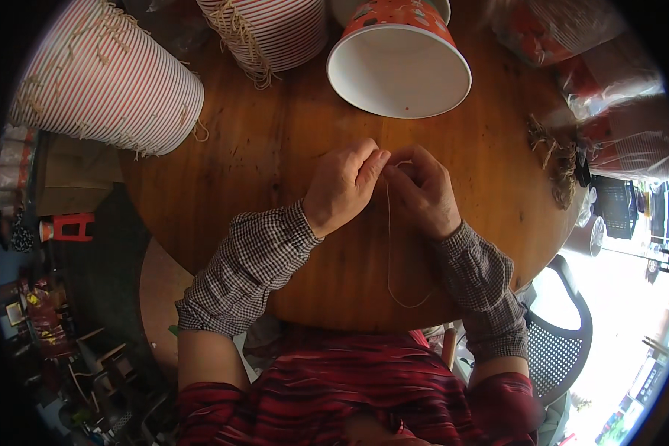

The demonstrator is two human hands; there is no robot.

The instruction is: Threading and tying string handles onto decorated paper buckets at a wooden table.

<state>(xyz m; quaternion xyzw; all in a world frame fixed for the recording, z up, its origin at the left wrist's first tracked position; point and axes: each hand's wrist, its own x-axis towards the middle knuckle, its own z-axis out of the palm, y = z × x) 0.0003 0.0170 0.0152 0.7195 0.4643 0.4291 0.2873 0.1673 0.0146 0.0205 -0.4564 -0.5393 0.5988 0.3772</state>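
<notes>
My left hand (346,182) and my right hand (426,192) meet over the middle of the round wooden table (260,156), their fingertips pinched close together. A thin pale thread (389,253) hangs from the fingers of my right hand and curls at its lower end near the table's front edge. Whatever lies between the left fingertips is too small to make out. Just beyond my hands a red patterned paper bucket (400,70) lies on its side, its white inside facing me.
At the far left lies a long stack of nested paper buckets (119,82) with twine ends hanging off it; another stack (275,30) is beside it. Twine bundles (561,163) lie at the right edge, near plastic-wrapped buckets (632,134). A chair (565,334) stands at the right.
</notes>
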